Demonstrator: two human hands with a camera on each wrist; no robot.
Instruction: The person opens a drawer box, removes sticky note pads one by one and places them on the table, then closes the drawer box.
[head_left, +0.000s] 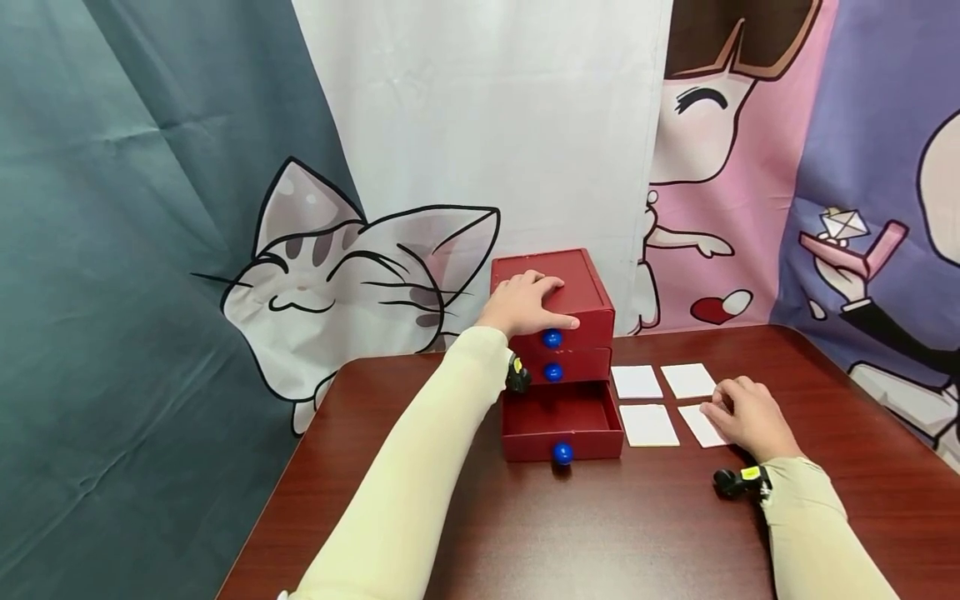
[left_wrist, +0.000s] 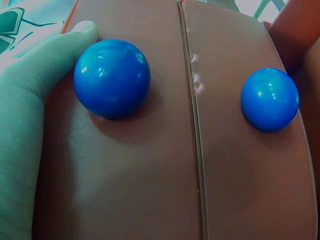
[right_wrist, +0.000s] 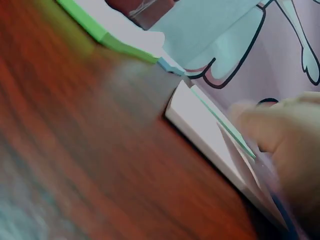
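My left hand (head_left: pixel 525 304) rests, fingers spread, on the top of a small red drawer cabinet (head_left: pixel 588 287), its thumb along the upper front edge. In the left wrist view that thumb lies beside a blue round knob (left_wrist: pixel 112 79). The bottom drawer (head_left: pixel 525 446) is pulled out. My right hand (head_left: pixel 750 417), fingers curled, is at the near right of several white note pads. In the right wrist view the top sheet of this pad (right_wrist: pixel 200 120) seems raised along one side, by blurred fingers (right_wrist: pixel 270 125). The fingertips' contact is partly hidden.
The other white pads (head_left: pixel 648 426) lie right of the drawer; in the right wrist view one has a green edge (right_wrist: pixel 125 49). A brown table (head_left: pixel 637 533) carries everything. Behind it hangs a cartoon-printed curtain (head_left: pixel 480 125).
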